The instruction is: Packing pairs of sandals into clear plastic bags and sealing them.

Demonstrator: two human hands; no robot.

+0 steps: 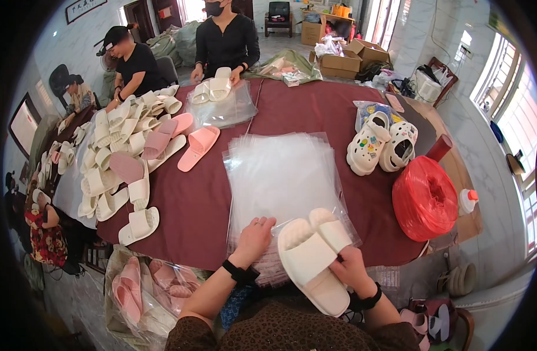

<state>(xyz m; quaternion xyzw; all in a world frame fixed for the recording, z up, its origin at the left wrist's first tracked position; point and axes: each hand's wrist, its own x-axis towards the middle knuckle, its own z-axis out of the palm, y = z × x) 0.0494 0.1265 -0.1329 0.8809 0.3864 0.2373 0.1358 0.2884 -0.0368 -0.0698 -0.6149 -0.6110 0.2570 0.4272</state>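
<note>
A pair of cream slippers point(310, 260), held over the near right corner of the stack of clear bags point(280, 169), could slide apart, gripped from one side only by the closed right hand point(351, 270); clinging film might lift several bags together. At the stack's near edge, the left hand point(254, 238) curls loosely, knuckles up; whether it pinches a bag cannot be told.

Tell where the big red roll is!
In the head view, the red roll sits on the right of the table, left of the white bottle, near the clogs.

Red roll point(413, 202), cardboard boxes point(341, 64), black chair point(278, 13)
</note>
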